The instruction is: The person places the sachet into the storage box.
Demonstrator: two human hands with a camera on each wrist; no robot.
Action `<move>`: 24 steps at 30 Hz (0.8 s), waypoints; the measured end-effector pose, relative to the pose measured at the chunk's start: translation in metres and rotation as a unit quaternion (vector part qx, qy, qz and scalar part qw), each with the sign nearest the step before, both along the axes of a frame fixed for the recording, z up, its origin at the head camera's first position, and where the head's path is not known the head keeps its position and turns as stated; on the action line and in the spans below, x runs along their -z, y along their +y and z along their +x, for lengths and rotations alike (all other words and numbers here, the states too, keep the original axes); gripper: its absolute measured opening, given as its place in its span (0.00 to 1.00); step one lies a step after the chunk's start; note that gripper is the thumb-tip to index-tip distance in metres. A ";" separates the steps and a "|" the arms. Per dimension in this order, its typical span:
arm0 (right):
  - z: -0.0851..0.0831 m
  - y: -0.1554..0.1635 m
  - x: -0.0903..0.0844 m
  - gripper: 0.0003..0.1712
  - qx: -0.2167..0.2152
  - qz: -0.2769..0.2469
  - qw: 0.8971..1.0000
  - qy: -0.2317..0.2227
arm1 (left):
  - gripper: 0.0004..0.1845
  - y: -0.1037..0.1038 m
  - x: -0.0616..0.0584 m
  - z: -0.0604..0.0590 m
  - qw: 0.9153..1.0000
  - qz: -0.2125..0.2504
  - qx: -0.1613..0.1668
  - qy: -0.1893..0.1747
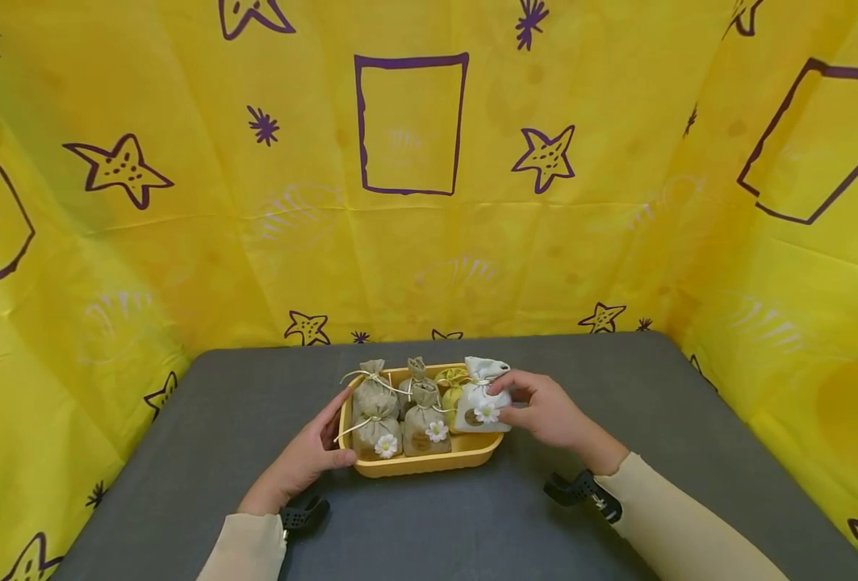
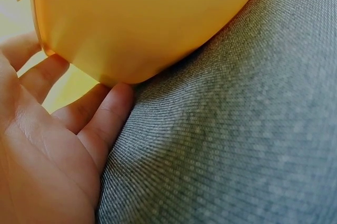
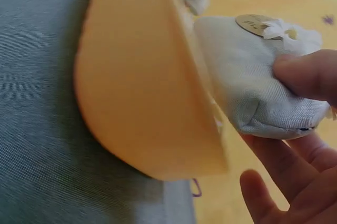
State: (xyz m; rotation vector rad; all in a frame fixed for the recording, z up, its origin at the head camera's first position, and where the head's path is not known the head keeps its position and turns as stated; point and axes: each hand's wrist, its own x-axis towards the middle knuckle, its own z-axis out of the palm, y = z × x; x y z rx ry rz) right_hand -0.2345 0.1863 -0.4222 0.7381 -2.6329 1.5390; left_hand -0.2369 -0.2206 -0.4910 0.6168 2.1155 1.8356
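My right hand [image 1: 550,411] pinches a white drawstring sachet [image 1: 481,403] with a daisy and a round tag, at the right end of a yellow plastic bin [image 1: 429,465]. In the right wrist view, the thumb presses the sachet's [image 3: 231,61] flower side and fingers support it from the other side, beside the bin wall [image 3: 142,87]. My left hand [image 1: 305,460] holds the bin's left end, its fingertips against the outer wall in the left wrist view. Several beige sachets [image 1: 376,403] fill the bin's left and middle. A yellow sachet [image 1: 452,394] is partly hidden behind the white one.
The bin stands on a grey cloth-covered table [image 1: 429,532]. A yellow curtain [image 1: 414,266] with purple starfish drawings surrounds the back and sides. Dark straps [image 1: 581,492] sit on both wrists.
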 end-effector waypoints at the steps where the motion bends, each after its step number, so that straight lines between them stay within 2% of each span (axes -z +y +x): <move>1: 0.000 -0.002 0.003 0.14 -0.004 0.008 1.000 0.002 | 0.55 0.000 0.000 0.000 1.000 -0.001 -0.001 0.000; 10: -0.006 -0.016 0.018 0.16 -0.019 0.068 0.997 0.018 | 0.55 0.001 0.003 -0.001 1.000 0.013 0.000 -0.007; 18: -0.010 -0.018 0.020 0.18 -0.044 0.112 0.991 0.065 | 0.56 0.003 0.000 0.000 1.000 0.006 -0.006 -0.024; 24: -0.014 -0.020 0.023 0.19 -0.026 0.142 0.986 0.083 | 0.55 0.003 -0.001 0.001 1.000 0.012 -0.005 -0.021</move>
